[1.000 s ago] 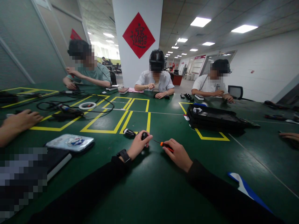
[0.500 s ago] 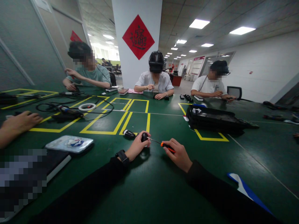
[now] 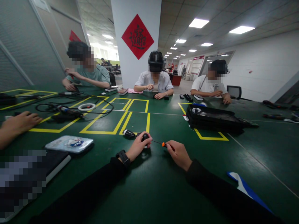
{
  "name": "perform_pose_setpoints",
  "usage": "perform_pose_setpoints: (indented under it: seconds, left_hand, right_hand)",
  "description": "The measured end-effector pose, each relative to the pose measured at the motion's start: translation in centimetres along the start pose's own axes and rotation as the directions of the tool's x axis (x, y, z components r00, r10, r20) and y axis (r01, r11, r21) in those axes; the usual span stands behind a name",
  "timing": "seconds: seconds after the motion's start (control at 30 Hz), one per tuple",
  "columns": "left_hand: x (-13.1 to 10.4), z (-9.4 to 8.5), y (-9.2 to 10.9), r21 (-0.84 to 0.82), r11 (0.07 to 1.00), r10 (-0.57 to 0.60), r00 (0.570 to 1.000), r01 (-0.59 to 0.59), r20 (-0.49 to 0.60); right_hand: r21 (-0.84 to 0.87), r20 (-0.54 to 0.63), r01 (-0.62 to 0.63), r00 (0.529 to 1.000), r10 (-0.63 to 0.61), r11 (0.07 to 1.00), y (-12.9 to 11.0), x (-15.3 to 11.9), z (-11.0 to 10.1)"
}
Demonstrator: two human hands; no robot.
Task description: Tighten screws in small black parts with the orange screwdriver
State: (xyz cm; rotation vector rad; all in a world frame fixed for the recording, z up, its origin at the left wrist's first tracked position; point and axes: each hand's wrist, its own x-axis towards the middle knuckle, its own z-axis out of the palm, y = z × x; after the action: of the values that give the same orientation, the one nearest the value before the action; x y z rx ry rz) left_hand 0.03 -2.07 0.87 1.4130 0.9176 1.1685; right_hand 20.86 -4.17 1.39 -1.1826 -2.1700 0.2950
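My left hand (image 3: pixel 139 145) is closed around a small rounded black part (image 3: pixel 145 137) with a pale lower edge, held just above the green table. In my right hand (image 3: pixel 178 153) is a screwdriver (image 3: pixel 163 144) with an orange-and-black handle, its thin shaft pointing left at the black part. The tip ends by my left fingertips; whether it touches the part I cannot tell. Just beyond my left hand lies a black-and-white rounded piece (image 3: pixel 129 134), with a small dark bit beside it.
A phone in a clear case (image 3: pixel 69 144) and a dark notebook (image 3: pixel 57 163) lie at left, near another person's hand (image 3: pixel 22 122) and tangled cables (image 3: pixel 67 110). Black trays (image 3: pixel 212 119) stand right of centre. A blue-and-white object (image 3: pixel 247 189) lies beside my right forearm. Three people sit opposite.
My right hand has turned over the screwdriver handle, covering more of it. The shaft now sits more level. My left hand has barely shifted.
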Motion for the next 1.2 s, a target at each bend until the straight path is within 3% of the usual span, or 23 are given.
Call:
perform_pose_setpoints:
  seconds: [0.2,0.33,0.53,0.73,0.9,1.1,1.2]
  left_hand:
    - [0.4,-0.2,-0.4,-0.099,0.995,-0.018,0.995,0.008,-0.095]
    - [0.6,-0.3,-0.8,-0.141,0.990,-0.027,0.996,0.015,-0.082]
    - [0.6,-0.4,-1.2,-0.080,0.997,0.001,0.994,-0.010,-0.107]
    - [0.4,-0.2,-0.7,-0.012,1.000,0.025,0.990,-0.027,-0.141]
    - [0.3,0.0,-0.4,0.031,0.999,0.037,0.993,-0.034,-0.108]
    - [0.2,0.2,-0.2,0.061,0.998,0.039,0.996,-0.035,-0.079]
    - [0.2,0.2,-0.1,0.070,0.997,0.041,0.995,-0.035,-0.086]
  right_hand:
    - [0.015,0.012,0.040,0.999,-0.040,0.999,-0.3,0.2,-0.1]
    - [0.028,0.033,0.025,0.999,-0.026,0.999,-0.2,0.1,0.1]
    - [0.019,0.075,0.044,0.996,-0.045,0.999,-0.3,0.2,0.1]
    - [0.084,0.009,0.056,0.998,-0.057,0.995,-0.1,0.1,0.0]
    - [0.152,-0.106,0.082,0.992,-0.066,0.985,0.2,0.0,-0.1]
    - [0.057,0.043,0.000,0.999,-0.003,0.998,0.3,0.0,0.1]
    - [-0.005,0.059,0.022,0.998,-0.021,1.000,0.1,0.0,0.0]
